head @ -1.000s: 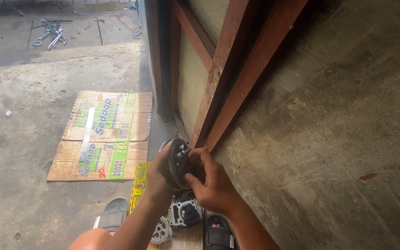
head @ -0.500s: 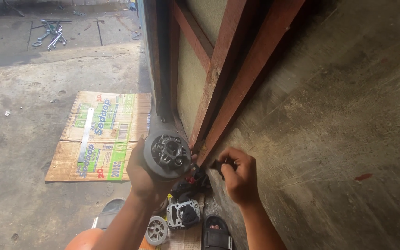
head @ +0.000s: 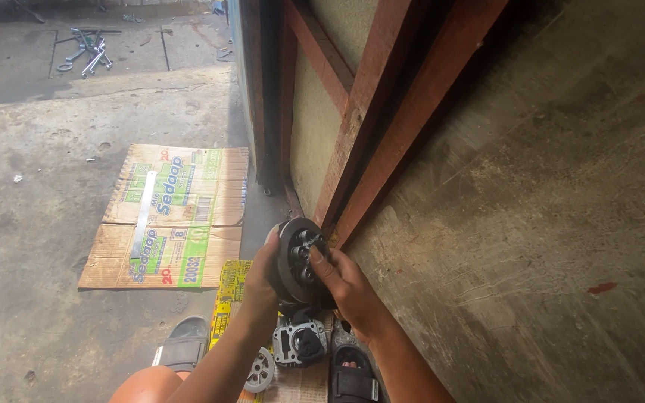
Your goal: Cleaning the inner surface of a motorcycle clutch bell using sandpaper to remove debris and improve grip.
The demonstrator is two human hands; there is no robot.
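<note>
My left hand grips a round dark metal clutch-like drum by its rim and holds it up on edge in front of a wooden frame. The fingers of my right hand press on the small parts at the drum's open face. Below the hands, on the floor, lie a grey engine cylinder part and a small toothed gear.
A flattened cardboard box lies on the concrete floor to the left. Wrenches lie at the far left. A red-brown wooden frame leans against a concrete wall. My sandalled feet are at the bottom.
My right hand came back from beside the wall to the drum's face. The left hand turned the drum so its face points right instead of toward me.
</note>
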